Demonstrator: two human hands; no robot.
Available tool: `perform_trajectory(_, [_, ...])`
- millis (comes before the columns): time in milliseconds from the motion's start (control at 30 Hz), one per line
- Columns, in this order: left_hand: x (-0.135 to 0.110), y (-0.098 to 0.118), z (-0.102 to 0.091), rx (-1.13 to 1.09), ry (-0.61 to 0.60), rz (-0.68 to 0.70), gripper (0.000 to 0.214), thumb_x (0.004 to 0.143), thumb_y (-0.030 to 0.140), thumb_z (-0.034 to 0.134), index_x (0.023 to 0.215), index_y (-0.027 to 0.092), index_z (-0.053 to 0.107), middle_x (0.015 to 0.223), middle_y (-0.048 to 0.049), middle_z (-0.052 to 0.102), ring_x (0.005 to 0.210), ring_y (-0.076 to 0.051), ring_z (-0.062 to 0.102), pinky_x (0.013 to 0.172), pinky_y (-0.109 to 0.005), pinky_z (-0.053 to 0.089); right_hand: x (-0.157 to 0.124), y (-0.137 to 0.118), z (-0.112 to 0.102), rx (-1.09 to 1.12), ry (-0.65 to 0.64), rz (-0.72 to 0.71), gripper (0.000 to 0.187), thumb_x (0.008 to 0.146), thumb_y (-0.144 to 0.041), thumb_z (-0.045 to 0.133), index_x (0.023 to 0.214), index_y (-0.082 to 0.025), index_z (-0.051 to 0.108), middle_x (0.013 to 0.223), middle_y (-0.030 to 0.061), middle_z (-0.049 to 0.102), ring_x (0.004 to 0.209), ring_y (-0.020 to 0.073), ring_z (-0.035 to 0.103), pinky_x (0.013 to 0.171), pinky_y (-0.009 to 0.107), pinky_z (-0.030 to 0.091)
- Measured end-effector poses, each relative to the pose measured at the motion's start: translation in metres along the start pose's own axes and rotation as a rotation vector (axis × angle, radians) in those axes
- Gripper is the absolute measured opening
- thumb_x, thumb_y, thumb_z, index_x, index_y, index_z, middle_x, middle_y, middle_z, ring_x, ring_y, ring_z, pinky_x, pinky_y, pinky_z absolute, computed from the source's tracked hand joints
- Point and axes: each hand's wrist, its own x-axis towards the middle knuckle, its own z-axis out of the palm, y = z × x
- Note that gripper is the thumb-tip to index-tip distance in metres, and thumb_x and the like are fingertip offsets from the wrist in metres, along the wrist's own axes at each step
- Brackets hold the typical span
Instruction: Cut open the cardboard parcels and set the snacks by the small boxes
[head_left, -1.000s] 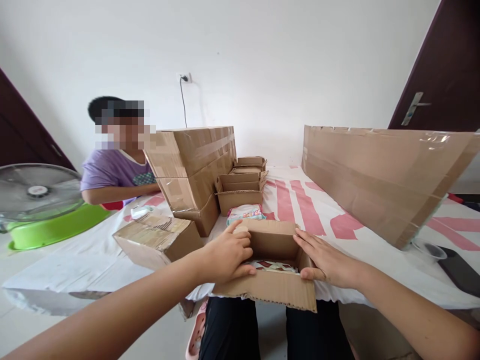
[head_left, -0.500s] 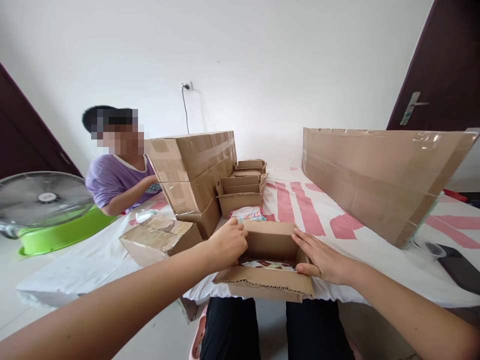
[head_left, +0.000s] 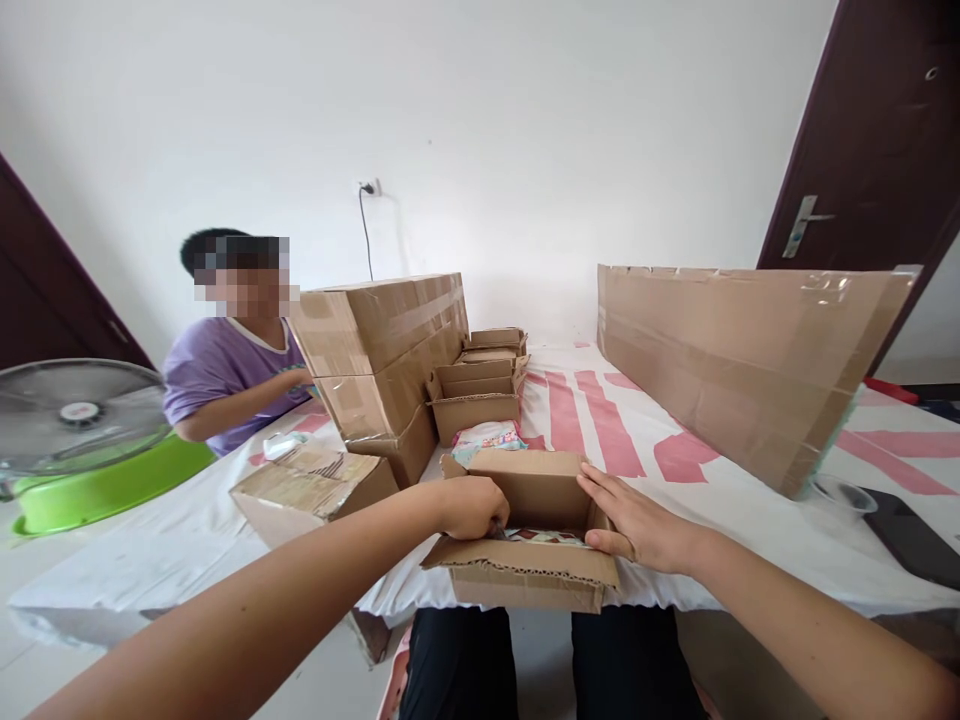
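Observation:
A small open cardboard box (head_left: 525,587) sits at the table's front edge, its near flap folded outward. Inside it lies a patterned packet (head_left: 546,537) in red, white and green, partly hidden by the walls. My left hand (head_left: 474,508) reaches in over the left side with its fingers curled closed; a greyish bit shows at the fingertips, too small to name. Against the right side of the box rests my right hand (head_left: 630,520), fingers stretched along the far corner and thumb apart. Just behind the box is a colourful plastic packet (head_left: 487,438).
Open small boxes (head_left: 475,408) stand farther back beside stacked large cartons (head_left: 390,330). Another carton (head_left: 315,480) is at left, a tall cardboard panel (head_left: 742,365) at right. A clear cup (head_left: 844,497) and phone (head_left: 915,535) lie right. A person (head_left: 236,375) sits left near a fan (head_left: 79,415).
My left hand has moved from the box's rear left rim down into the box, fingers curling inward. My right hand stays at the right side. The view has shifted slightly.

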Motion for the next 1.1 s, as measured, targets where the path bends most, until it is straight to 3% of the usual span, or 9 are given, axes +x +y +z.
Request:
perform_trajectory(200, [-0.016, -0.005, -0.019, -0.085, 0.27, -0.1, 0.017, 0.076, 0.018, 0.049, 0.072, 0.02, 0.065, 0.072, -0.0019, 0.066, 0.069, -0.018, 0.059, 0.063, -0.026, 0.042, 0.001, 0.0, -0.001, -0.03, -0.014, 0.01, 0.093, 0.087, -0.073, 0.036, 0.153, -0.011, 0.016, 0.161, 0.0154, 0.005, 0.148, 0.0291, 0.009, 0.12, 0.047, 0.017])
perform_trajectory(333, [-0.027, -0.015, -0.036, -0.181, 0.447, -0.156, 0.022, 0.085, 0.029, 0.041, 0.074, 0.019, 0.058, 0.068, 0.0002, 0.058, 0.066, -0.016, 0.053, 0.061, -0.025, 0.04, 0.001, -0.001, 0.0, -0.034, 0.036, -0.017, 0.089, 0.086, -0.072, 0.038, 0.15, -0.011, 0.028, 0.159, 0.018, 0.015, 0.146, 0.0348, 0.015, 0.117, 0.053, 0.021])
perform_trajectory(433, [-0.034, -0.023, -0.045, -0.414, 0.623, -0.189, 0.027, 0.085, 0.039, 0.04, 0.076, 0.019, 0.056, 0.066, 0.001, 0.055, 0.062, -0.015, 0.051, 0.057, -0.024, 0.04, 0.002, -0.002, 0.0, -0.043, 0.054, -0.002, 0.09, 0.086, -0.073, 0.038, 0.148, -0.009, 0.032, 0.157, 0.0207, 0.02, 0.144, 0.0376, 0.019, 0.116, 0.056, 0.022])
perform_trajectory(567, [-0.04, -0.029, -0.057, -0.794, 0.789, -0.167, 0.03, 0.075, 0.049, 0.055, 0.074, 0.019, 0.056, 0.063, 0.0025, 0.053, 0.059, -0.014, 0.049, 0.056, -0.025, 0.041, 0.008, -0.002, -0.006, -0.013, 0.141, -0.029, 0.089, 0.082, -0.074, 0.046, 0.145, -0.012, 0.039, 0.153, 0.0213, 0.032, 0.142, 0.0392, 0.026, 0.114, 0.058, 0.024])
perform_trajectory(633, [-0.041, -0.031, -0.065, -0.856, 0.832, -0.17, 0.031, 0.072, 0.049, 0.059, 0.074, 0.019, 0.056, 0.061, 0.0035, 0.052, 0.057, -0.013, 0.048, 0.056, -0.025, 0.04, 0.017, -0.002, -0.012, 0.064, 0.257, -0.036, 0.088, 0.08, -0.073, 0.049, 0.144, -0.014, 0.038, 0.149, 0.0212, 0.039, 0.139, 0.0383, 0.032, 0.112, 0.058, 0.028])
perform_trajectory(733, [-0.041, -0.034, -0.075, -0.86, 0.876, -0.165, 0.03, 0.069, 0.049, 0.062, 0.072, 0.019, 0.056, 0.06, 0.004, 0.051, 0.058, -0.013, 0.048, 0.056, -0.024, 0.039, 0.039, -0.004, -0.021, 0.256, 0.431, -0.039, 0.094, 0.076, -0.069, 0.06, 0.148, -0.018, 0.028, 0.15, 0.02, 0.037, 0.136, 0.034, 0.037, 0.108, 0.055, 0.036])
perform_trajectory(867, [-0.035, -0.034, -0.086, -0.84, 0.9, -0.151, 0.028, 0.068, 0.045, 0.063, 0.069, 0.018, 0.058, 0.059, 0.0043, 0.051, 0.058, -0.013, 0.046, 0.056, -0.024, 0.037, 0.072, -0.014, -0.034, 0.591, 0.461, -0.089, 0.102, 0.061, -0.057, 0.08, 0.143, -0.022, 0.032, 0.141, 0.0169, 0.048, 0.126, 0.0306, 0.05, 0.099, 0.049, 0.047])
perform_trajectory(1000, [-0.024, -0.039, -0.094, -0.83, 0.944, -0.158, 0.025, 0.068, 0.043, 0.062, 0.067, 0.018, 0.058, 0.059, 0.0047, 0.05, 0.059, -0.012, 0.045, 0.058, -0.024, 0.036, 0.101, -0.019, -0.044, 0.943, 0.468, -0.074, 0.07, 0.058, -0.047, 0.084, 0.117, -0.022, 0.055, 0.114, 0.0083, 0.068, 0.111, 0.0276, 0.062, 0.097, 0.047, 0.048])
perform_trajectory(1100, [-0.013, -0.052, -0.1, -0.829, 0.99, -0.189, 0.022, 0.067, 0.04, 0.062, 0.065, 0.018, 0.058, 0.058, 0.0049, 0.05, 0.057, -0.011, 0.043, 0.056, -0.024, 0.034, 0.119, -0.017, -0.048, 0.984, 0.526, -0.02, 0.056, 0.057, -0.043, 0.084, 0.102, -0.021, 0.058, 0.104, 0.006, 0.071, 0.105, 0.0273, 0.064, 0.096, 0.047, 0.049])
